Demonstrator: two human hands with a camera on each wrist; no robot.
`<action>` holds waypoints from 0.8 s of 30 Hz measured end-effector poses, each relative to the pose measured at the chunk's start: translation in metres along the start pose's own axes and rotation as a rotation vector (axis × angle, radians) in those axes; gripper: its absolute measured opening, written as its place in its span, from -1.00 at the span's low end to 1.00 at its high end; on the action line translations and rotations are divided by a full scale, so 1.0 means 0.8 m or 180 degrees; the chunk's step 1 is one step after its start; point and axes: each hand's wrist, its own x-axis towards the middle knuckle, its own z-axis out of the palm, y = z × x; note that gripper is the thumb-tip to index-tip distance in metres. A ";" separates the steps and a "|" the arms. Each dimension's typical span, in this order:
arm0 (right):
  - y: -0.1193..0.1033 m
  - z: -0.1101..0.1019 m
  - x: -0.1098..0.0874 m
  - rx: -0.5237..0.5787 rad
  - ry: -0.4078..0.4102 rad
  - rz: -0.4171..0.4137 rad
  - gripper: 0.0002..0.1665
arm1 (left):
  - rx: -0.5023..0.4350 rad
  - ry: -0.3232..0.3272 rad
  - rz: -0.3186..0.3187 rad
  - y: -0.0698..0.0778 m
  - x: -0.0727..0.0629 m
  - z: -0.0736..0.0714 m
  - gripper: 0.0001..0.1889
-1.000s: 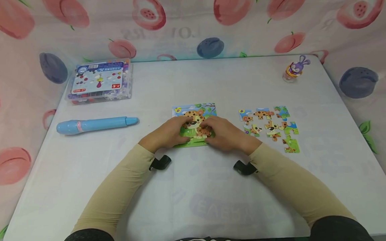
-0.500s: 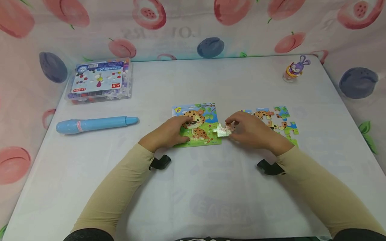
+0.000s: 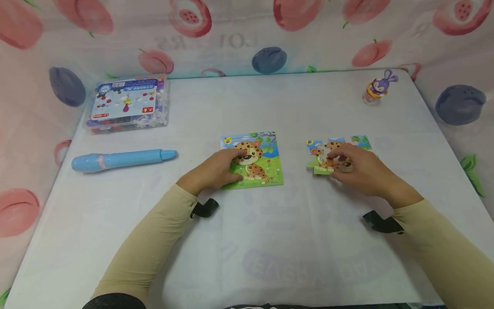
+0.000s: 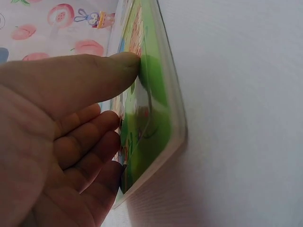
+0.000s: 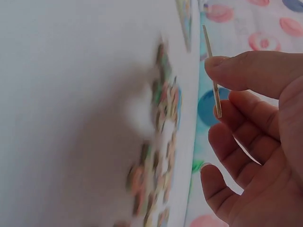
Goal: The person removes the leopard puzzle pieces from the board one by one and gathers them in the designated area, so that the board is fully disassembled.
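Note:
My left hand (image 3: 214,171) rests on a square puzzle board (image 3: 271,165) with a cartoon leopard picture on it. In the left wrist view, its thumb and relaxed fingertips touch the board's green face near one corner. My right hand (image 3: 366,175) pinches a green puzzle piece (image 3: 322,168) with part of the leopard on it, between thumb and fingers. The right wrist view shows that piece (image 5: 209,41) edge-on, raised off the table. Below it lie loose puzzle pieces (image 3: 361,141), partly hidden by the hand and blurred in the right wrist view.
A light blue pen-shaped stick (image 3: 123,160) lies left of the board. Behind it sits a clear plastic box (image 3: 127,103) of small colourful parts. A purple rabbit figure (image 3: 378,89) stands at the back right, near the fruit-print curtain (image 3: 231,40).
The right hand has lifted a puzzle piece off the board and carried it right, over the loose pieces. The leopard picture it covered now shows. The left hand has stayed in place.

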 end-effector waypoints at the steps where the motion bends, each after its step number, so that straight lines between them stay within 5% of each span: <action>1: 0.003 -0.001 -0.002 -0.0049 0.0017 -0.0001 -0.53 | -0.0003 0.0008 -0.0004 0.000 0.000 0.000 -0.29; 24: 0.052 -0.017 -0.055 -0.0115 -0.0286 0.0688 -0.48 | -0.0125 0.0033 -0.0106 0.000 0.000 0.001 -0.29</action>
